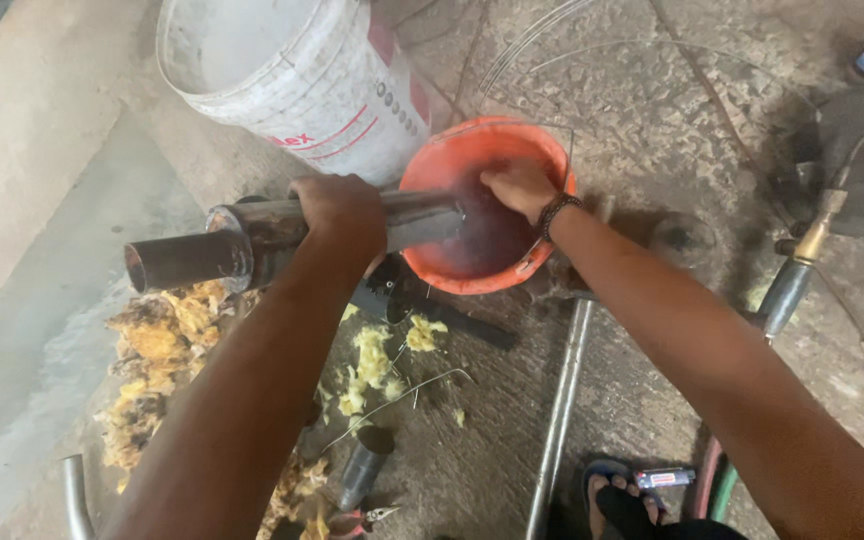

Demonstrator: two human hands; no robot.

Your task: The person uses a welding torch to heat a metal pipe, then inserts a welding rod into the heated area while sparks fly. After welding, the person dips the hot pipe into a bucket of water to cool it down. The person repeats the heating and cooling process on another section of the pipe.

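My left hand (pixel 340 208) grips a long, dirty metal pipe (pixel 192 255) around its middle and holds it level. The pipe's right end reaches over the rim of an orange plastic bucket (pixel 552 150). My right hand (pixel 520 186) is down inside that bucket, over dark reddish liquid; I cannot tell whether its fingers hold anything. A beaded bracelet (pixel 558 208) is on the right wrist. Both arms stretch in from the bottom of the view.
A white plastic bucket (pixel 302 75) stands tilted behind the pipe. Yellow fibrous scraps (pixel 157 345) litter the concrete floor. A thin metal rod (pixel 560 410), pliers (pixel 367 518), a brass-tipped torch with hoses (pixel 802 260), and a sandalled foot (pixel 624 500) lie nearby.
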